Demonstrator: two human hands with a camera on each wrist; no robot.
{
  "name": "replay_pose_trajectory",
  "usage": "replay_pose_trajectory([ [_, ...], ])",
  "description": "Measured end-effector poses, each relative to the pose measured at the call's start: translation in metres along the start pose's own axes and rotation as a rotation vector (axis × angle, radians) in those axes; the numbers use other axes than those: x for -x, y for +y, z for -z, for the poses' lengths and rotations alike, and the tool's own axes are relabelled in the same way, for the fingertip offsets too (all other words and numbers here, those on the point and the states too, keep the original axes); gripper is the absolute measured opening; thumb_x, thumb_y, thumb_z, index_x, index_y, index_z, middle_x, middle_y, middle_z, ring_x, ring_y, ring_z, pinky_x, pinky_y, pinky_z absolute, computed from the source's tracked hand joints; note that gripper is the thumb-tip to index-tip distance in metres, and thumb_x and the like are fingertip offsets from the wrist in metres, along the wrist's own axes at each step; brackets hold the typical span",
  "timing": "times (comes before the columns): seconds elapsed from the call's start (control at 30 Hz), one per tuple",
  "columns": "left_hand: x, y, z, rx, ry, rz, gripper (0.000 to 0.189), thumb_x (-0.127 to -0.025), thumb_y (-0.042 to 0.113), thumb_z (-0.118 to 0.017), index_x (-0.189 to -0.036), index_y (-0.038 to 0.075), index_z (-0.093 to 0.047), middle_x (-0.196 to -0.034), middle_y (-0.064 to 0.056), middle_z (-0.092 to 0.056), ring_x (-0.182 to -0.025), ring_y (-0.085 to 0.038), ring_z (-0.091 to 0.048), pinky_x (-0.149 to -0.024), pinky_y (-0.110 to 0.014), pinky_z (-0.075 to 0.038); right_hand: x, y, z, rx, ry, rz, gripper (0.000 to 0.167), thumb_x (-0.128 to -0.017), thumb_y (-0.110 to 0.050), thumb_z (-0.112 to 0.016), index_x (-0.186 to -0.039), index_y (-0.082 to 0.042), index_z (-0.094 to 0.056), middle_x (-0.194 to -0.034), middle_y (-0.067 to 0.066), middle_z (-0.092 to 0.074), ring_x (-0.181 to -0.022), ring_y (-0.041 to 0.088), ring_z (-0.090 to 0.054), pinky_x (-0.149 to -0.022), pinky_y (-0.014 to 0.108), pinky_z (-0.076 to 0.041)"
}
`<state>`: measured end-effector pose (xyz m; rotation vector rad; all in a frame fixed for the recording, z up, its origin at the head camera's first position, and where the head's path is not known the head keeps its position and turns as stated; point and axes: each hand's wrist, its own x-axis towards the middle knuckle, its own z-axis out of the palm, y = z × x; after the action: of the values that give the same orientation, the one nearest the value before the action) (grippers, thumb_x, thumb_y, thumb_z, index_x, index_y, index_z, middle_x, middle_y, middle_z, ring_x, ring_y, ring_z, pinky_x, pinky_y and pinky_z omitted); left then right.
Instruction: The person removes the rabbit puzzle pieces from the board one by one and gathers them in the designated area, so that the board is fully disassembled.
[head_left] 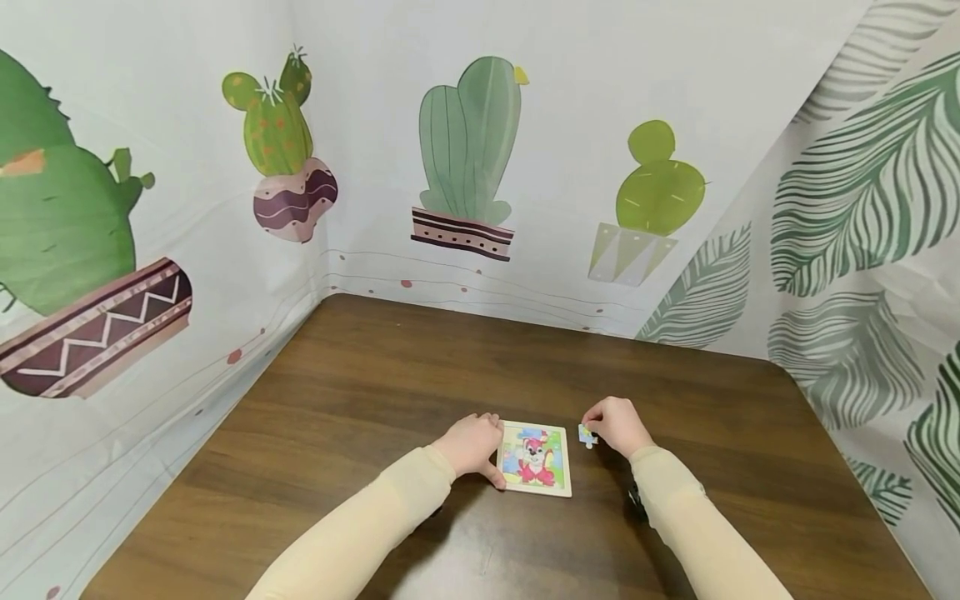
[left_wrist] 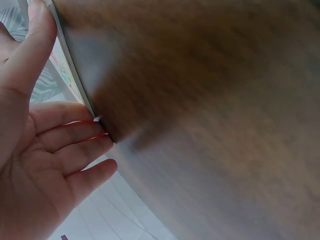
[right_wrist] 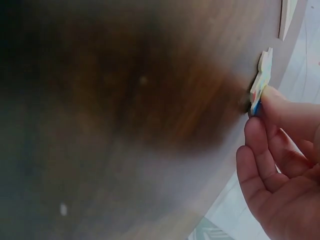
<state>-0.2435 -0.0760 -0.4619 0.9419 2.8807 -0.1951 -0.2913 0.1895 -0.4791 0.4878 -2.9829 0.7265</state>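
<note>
A small square jigsaw puzzle (head_left: pixel 566 479) in a pale wooden frame lies on the table, showing a red cartoon animal. Pale backing shows inside its upper left part. My left hand (head_left: pixel 474 446) rests along the frame's left side, thumb at the near corner and fingers at the far one. In the left wrist view, the fingers (left_wrist: pixel 82 150) are nearly straight, with the fingertips right at the frame's edge. To the right of the frame, my right hand (head_left: pixel 618 425) pinches a blue and yellow jigsaw piece (head_left: pixel 587 437) between thumb and fingers, tilted close over the table.
The brown wooden table (head_left: pixel 337 400) reaches back to a white cloth backdrop (head_left: pixel 375 100) printed with cacti and leaves. A corner of the puzzle frame (right_wrist: pixel 287 22) shows beyond the piece in the right wrist view. A dark band (head_left: pixel 637 504) sits by the right wrist.
</note>
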Motion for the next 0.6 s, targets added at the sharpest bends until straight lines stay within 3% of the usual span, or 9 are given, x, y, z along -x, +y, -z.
replay_pose_trajectory([
  [0.2, -0.0005, -0.0003, -0.0005, 0.01, -0.012, 0.009, 0.101, -0.062, 0.068, -0.072, -0.133, 0.0, -0.051, -0.136, -0.014, -0.053, -0.128, -0.022, -0.048, -0.103, -0.032, -0.04, 0.0015, -0.0042, 0.0007, 0.021, 0.002, -0.001, 0.011, -0.079, -0.001, -0.069, -0.07, -0.006, -0.071, -0.072, 0.002, -0.067, -0.066, 0.014, -0.054, -0.067, 0.034, -0.049],
  [0.6, -0.0005, -0.0007, -0.0027, -0.001, 0.004, 0.007, 0.1, -0.061, 0.069, -0.072, -0.131, 0.0, -0.054, -0.132, -0.012, -0.057, -0.124, -0.019, -0.051, -0.1, -0.03, -0.042, 0.0018, -0.0083, 0.0013, -0.013, 0.008, -0.014, 0.004, -0.082, -0.002, -0.069, -0.083, -0.001, -0.073, -0.08, 0.008, -0.069, -0.071, 0.018, -0.06, -0.068, 0.037, -0.052],
])
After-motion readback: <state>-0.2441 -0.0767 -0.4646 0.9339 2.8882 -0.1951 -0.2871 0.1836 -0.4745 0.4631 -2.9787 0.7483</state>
